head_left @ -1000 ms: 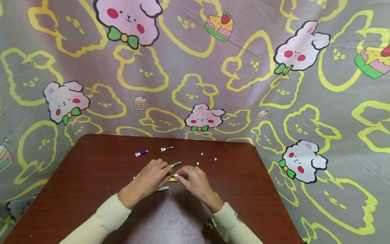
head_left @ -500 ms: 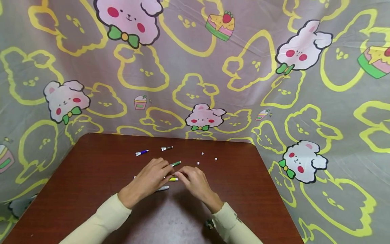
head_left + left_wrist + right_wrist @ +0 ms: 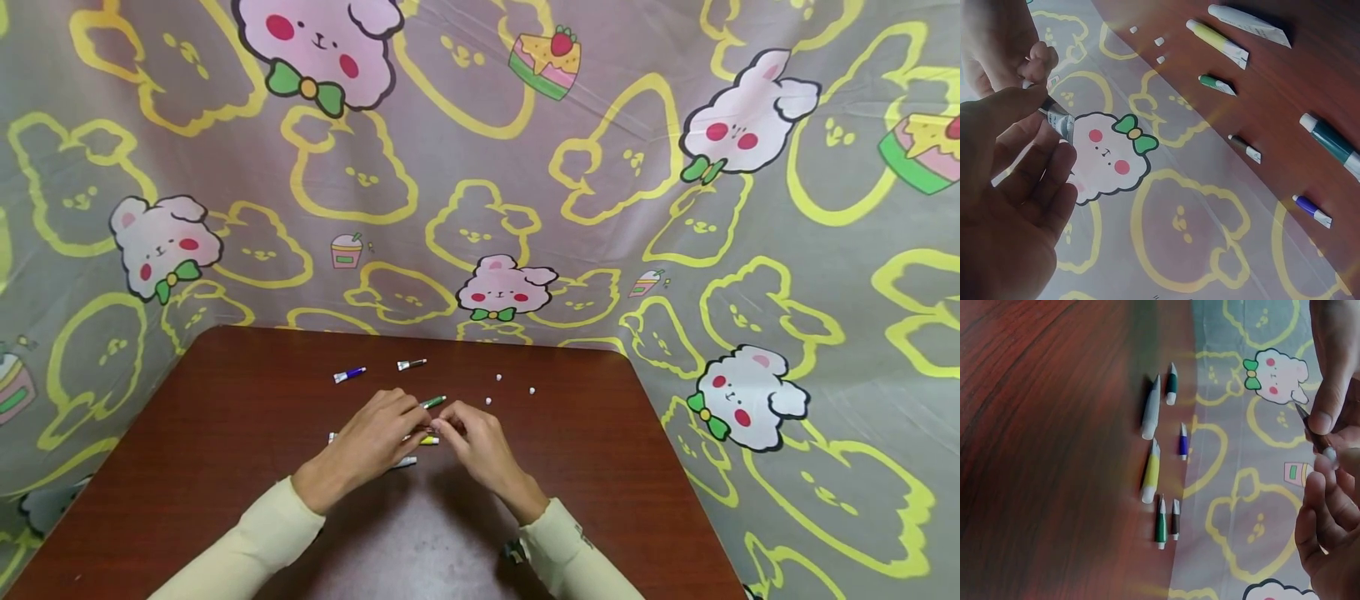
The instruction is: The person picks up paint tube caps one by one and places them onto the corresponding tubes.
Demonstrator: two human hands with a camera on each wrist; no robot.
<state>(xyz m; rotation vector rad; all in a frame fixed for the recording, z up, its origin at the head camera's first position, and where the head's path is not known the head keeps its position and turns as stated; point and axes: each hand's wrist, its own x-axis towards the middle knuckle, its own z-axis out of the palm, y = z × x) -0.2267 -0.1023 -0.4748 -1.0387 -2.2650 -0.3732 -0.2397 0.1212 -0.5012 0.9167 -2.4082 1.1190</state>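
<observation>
Near the front edge of the brown table (image 3: 225, 467), two cream sleeves are reaching inward, and the hands are meeting over the middle of the tabletop. The left hand (image 3: 371, 437) is pinching a small dark paint tube (image 3: 1055, 114) between thumb and fingers, with its crimped silver end showing in the left wrist view. The right hand (image 3: 472, 442) is closing its fingertips on the tube's white cap (image 3: 1330, 454) at the other end, so both hands are grasping the same tube just above the table.

Under and just beyond the hands, other tubes are lying on the wood: a white tube (image 3: 1247, 24) nearest, a yellow tube (image 3: 1216, 41) just beside it, then a small green tube (image 3: 432, 402) poking out past the left hand's fingers. A larger dark green tube (image 3: 1333, 142) is lying to the left of these.

Farther back, a blue tube (image 3: 348, 375) and a brown tube (image 3: 410, 365) are resting apart from each other, and three small white caps (image 3: 498, 378) are sitting to the far right of the hands. Behind the table, a grey cartoon-bear cloth (image 3: 480, 167) is hanging as a backdrop.
</observation>
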